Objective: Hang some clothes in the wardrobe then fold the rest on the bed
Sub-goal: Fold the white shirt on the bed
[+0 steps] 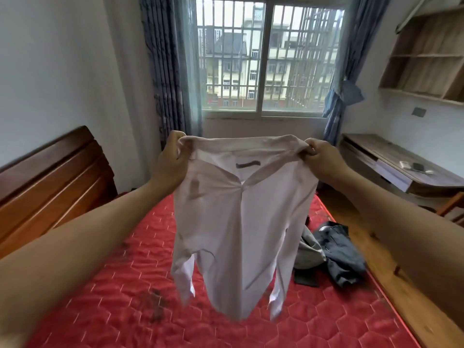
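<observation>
Faces a bed with a brown wooden headboard (50, 177) at left and a red quilted mattress (120, 292). Pinches one collar end of a white long-sleeved shirt (238, 222) with the left grip (170, 159), fingers curled on the cloth. Holds it spread, hanging over the mattress. Pinches the other end with the right grip (324, 159). Further right, a dark grey heap of clothes (336, 254) on the mattress, then a wooden counter (401, 156).

You have open red mattress (125, 310) at lower left; the dark clothes pile (336, 257) blocks the right, and the white shirt (238, 222) hangs centre.
</observation>
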Demonstrator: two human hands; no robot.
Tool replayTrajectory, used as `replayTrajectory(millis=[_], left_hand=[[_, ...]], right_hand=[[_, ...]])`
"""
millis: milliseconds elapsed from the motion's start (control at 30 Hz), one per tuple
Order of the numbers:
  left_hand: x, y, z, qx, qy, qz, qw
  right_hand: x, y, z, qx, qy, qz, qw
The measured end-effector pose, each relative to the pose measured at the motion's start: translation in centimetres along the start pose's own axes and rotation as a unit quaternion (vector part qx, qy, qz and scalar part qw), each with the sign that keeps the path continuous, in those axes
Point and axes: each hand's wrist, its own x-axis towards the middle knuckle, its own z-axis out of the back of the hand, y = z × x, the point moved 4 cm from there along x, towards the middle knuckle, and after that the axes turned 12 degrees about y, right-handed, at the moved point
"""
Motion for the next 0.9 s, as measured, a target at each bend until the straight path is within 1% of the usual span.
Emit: replayTrajectory(millis=[67,100,133,167,200,233,267,300,333,400,433,467,500,533,567,600,633,667,700,733,833,900], left_hand=[[-0.3,-1.1,-0.1,-0.02,0.05,0.025,0.998],[-0.4,-1.7,-0.1,-0.058,0.095,0.051,0.992],[-0.6,-2.0,-0.3,-0.113,0.156,0.093,0.977],[-1.1,-2.2,-0.5,-0.166,0.231,0.137,0.949],[-1.9,-2.6,-0.5,-0.18,0.301,0.171,0.921],[-2.7,-3.0,-0.4,-0.164,0.344,0.191,0.905],[-3.3,-3.2,-0.5,-0.135,0.351,0.197,0.905],[-3.6,-3.5,-0.4,-0.109,0.321,0.189,0.922],[-3.5,-3.9,0.0,-0.086,0.262,0.169,0.946],[-2.8,-5.5,1.4,-0.02,0.11,0.102,0.989],[-2.4,-6.5,2.3,0.021,0.028,0.067,0.997],[-2.2,-7.6,3.0,0.053,-0.054,0.034,0.997],[-2.4,-8.8,3.3,0.069,-0.118,0.002,0.991],[-2.9,-9.7,3.0,0.082,-0.154,-0.023,0.984],[-3.3,-9.9,2.2,0.124,-0.149,-0.027,0.981],[-3.6,-9.6,0.9,0.183,-0.113,-0.01,0.977],[-4.1,-8.3,-0.2,0.239,-0.068,0.025,0.968],[-4.6,-7.0,-0.6,0.265,-0.038,0.065,0.961],[-5.3,-6.3,-0.4,0.266,-0.029,0.104,0.958],[-5.9,-6.1,0.2,0.259,-0.033,0.11,0.959],[-7.5,-7.1,1.0,0.196,-0.043,0.078,0.977],[-8.6,-7.3,1.1,0.174,-0.03,0.086,0.981]], right_hand=[[0.0,-0.5,0.0,0.017,-0.026,-0.013,0.999],[0.0,-0.8,0.1,0.03,-0.037,-0.016,0.999],[-0.2,-1.0,0.3,0.043,-0.048,-0.018,0.998],[-0.5,-1.2,0.6,0.059,-0.058,-0.019,0.996],[-0.7,-1.4,1.0,0.073,-0.066,-0.02,0.995],[-0.8,-1.6,1.3,0.081,-0.068,-0.023,0.994],[-0.9,-1.8,1.5,0.077,-0.065,-0.024,0.995],[-1.2,-1.9,1.7,0.062,-0.063,-0.022,0.996],[-1.5,-2.1,1.8,0.04,-0.061,-0.018,0.997],[-2.3,-2.3,2.2,-0.011,-0.066,0.002,0.998],[-2.7,-2.4,2.6,-0.033,-0.079,0.014,0.996],[-3.0,-2.3,3.2,-0.05,-0.1,0.021,0.993],[-3.2,-2.1,3.9,-0.057,-0.128,0.02,0.99],[-3.4,-1.8,4.7,-0.055,-0.157,0.014,0.986],[-3.6,-1.6,5.1,-0.05,-0.17,0.007,0.984],[-3.8,-1.5,5.1,-0.053,-0.154,0.002,0.987],[-3.9,-1.7,4.5,-0.064,-0.114,0.003,0.991],[-4.2,-2.1,3.8,-0.073,-0.069,0.007,0.995],[-4.6,-2.5,3.3,-0.076,-0.041,0.011,0.996],[-5.0,-3.0,3.0,-0.072,-0.033,0.016,0.997],[-5.9,-3.5,3.2,-0.065,-0.048,0.051,0.995],[-6.1,-3.5,2.8,-0.082,-0.022,0.074,0.994]])
